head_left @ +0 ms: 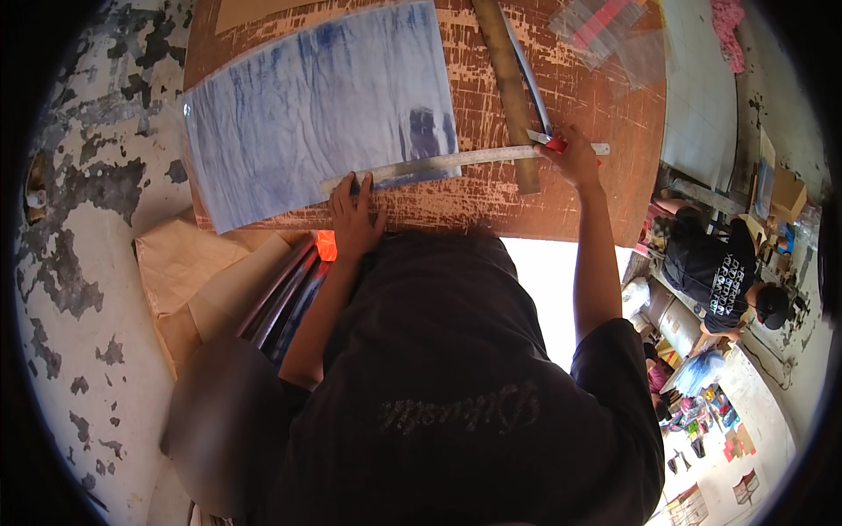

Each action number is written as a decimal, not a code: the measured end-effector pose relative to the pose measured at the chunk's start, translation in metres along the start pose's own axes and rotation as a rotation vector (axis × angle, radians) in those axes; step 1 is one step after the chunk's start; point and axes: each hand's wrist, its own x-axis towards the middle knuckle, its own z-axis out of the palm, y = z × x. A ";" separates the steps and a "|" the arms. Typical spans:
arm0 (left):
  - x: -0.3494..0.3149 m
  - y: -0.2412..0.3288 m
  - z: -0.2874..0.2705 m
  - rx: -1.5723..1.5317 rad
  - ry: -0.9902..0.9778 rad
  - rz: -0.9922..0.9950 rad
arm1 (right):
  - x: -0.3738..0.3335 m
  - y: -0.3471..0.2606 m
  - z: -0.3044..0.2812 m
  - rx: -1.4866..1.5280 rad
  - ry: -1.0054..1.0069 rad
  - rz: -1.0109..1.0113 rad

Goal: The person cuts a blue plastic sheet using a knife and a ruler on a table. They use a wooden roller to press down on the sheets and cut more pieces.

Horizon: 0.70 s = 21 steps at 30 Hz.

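Note:
A blue-and-white streaked sheet (316,105) lies across the left of the scratched brown table (605,114). Along its near edge rests a long steel ruler (491,156), which reaches past the sheet to the right. My left hand (355,219) presses its fingertips on the ruler's left part, fingers stretched and somewhat apart. My right hand (574,159) is closed around a red utility knife (554,144), close to the ruler's right end. Its blade end points left, just above the ruler; the rest of the knife is partly hidden by my fingers.
Under the ruler's right part runs a brownish flat bar (509,96), beside a narrow dark strip (531,83). Clear plastic pieces (605,35) lie at the far right corner. Brown paper (189,263) and shiny rolls (289,289) stand left. Another person (710,263) is at right.

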 end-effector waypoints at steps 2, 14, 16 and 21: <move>0.004 0.001 -0.001 0.021 0.018 0.018 | 0.002 0.004 0.001 0.016 0.031 -0.011; -0.002 0.006 0.001 0.035 0.002 -0.021 | 0.002 -0.002 -0.005 -0.001 -0.012 -0.007; -0.003 0.007 0.002 0.034 0.007 -0.027 | 0.002 -0.002 -0.004 0.032 0.021 -0.051; -0.005 -0.003 0.004 0.028 0.024 -0.015 | 0.004 -0.006 -0.005 -0.006 -0.026 -0.061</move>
